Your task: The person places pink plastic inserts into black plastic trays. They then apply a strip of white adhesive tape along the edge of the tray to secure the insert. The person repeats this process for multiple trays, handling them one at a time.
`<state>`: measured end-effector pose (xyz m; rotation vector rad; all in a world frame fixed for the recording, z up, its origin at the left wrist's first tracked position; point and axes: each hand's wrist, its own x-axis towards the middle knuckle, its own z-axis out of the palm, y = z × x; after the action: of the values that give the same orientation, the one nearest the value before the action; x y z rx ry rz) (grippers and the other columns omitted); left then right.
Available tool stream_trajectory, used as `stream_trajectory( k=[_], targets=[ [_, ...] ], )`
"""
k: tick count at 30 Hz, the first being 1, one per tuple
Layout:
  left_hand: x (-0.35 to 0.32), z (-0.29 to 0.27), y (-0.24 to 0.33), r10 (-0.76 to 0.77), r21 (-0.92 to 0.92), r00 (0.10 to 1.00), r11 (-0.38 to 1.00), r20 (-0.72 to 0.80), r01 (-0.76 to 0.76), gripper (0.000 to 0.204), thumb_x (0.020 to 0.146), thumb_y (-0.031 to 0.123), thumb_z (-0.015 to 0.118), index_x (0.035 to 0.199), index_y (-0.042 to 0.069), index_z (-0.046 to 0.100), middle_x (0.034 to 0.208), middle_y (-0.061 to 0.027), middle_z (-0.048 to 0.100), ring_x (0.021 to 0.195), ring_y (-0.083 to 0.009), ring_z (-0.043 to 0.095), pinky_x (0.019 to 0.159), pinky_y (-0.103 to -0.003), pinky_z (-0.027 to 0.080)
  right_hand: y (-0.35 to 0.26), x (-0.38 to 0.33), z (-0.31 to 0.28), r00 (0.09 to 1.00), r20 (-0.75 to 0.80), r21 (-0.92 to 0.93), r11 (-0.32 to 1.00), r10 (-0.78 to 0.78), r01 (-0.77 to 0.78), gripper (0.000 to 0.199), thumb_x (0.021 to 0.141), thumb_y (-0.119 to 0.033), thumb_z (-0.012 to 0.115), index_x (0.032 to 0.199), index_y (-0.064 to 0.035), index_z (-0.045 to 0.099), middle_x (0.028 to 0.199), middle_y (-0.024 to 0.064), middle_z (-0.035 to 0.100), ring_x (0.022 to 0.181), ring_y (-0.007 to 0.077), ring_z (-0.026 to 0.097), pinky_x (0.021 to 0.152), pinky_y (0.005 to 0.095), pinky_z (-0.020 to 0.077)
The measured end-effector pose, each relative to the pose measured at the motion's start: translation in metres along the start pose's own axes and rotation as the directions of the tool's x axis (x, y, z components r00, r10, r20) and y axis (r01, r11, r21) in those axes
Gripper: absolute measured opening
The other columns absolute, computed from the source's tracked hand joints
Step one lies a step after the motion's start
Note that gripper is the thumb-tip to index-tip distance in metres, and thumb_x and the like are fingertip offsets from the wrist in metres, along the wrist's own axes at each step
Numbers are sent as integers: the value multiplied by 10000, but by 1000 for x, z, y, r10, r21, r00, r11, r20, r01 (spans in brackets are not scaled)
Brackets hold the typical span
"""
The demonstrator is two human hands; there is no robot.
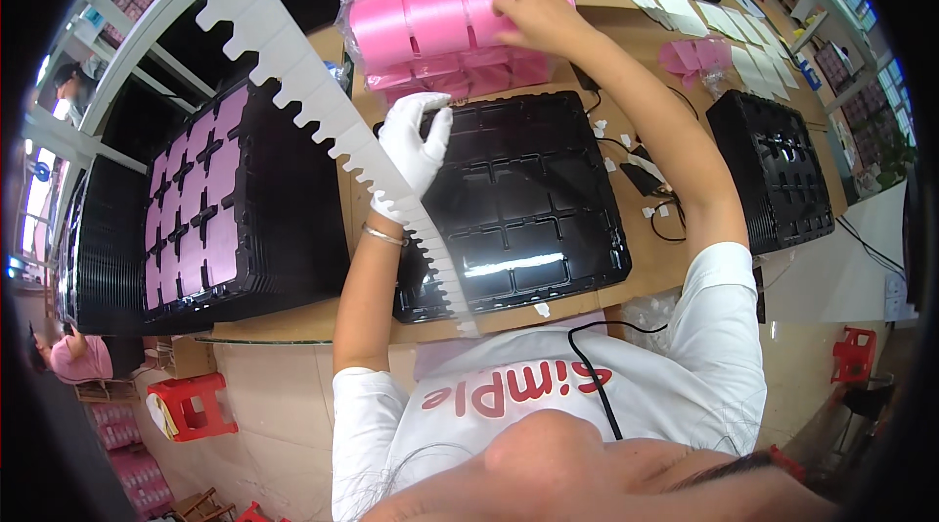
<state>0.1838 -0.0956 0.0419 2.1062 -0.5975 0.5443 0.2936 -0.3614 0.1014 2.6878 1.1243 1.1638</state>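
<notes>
My left hand (414,142), in a white glove, hovers over the left part of a black moulded plastic tray (523,184). Its thumb and fingers are curved and apart, with nothing visible between them. A long white strip (293,72) with a notched edge slants across the view, passing in front of my left wrist. My bare right hand (540,15) reaches far forward onto a bundle of glossy pink sheets (430,18) in clear plastic wrap. Its fingers are spread and touch the pink surface; no separate piece shows in its grasp.
Stacked black trays with pink inserts (201,199) stand at the left. Another stack of black trays (778,170) sits at the right. Black cables (670,219) and small white pieces lie beside the middle tray. White paper strips (753,52) and loose pink sheets (690,57) lie at the far right.
</notes>
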Motion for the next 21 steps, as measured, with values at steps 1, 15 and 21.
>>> stream_trajectory(
  k=[1,15,21],
  targets=[
    [2,7,2,12,-52,1000,999,-26,-13,182,862,103,668,1034,43,666,1024,-129,665,998,-288,629,906,-368,488,-7,0,3,998,-2,-90,994,-57,57,232,743,-168,736,885,-65,584,967,63,577,923,261,562,776,376,459],
    [1,12,3,6,-36,991,999,136,-1,182,890,83,652,1064,29,668,1068,-122,666,1022,-253,648,924,-337,496,7,-24,15,999,39,145,989,-28,22,93,781,-171,678,798,-87,643,851,49,611,890,249,584,760,373,465],
    [23,33,17,353,96,935,931,-7,-351,254,845,60,681,1096,49,645,1101,-143,658,1048,-313,628,912,-364,506,1,15,-2,865,-163,439,820,475,-368,122,798,-189,702,845,-77,700,856,79,663,899,276,594,803,384,479]
  ],
)
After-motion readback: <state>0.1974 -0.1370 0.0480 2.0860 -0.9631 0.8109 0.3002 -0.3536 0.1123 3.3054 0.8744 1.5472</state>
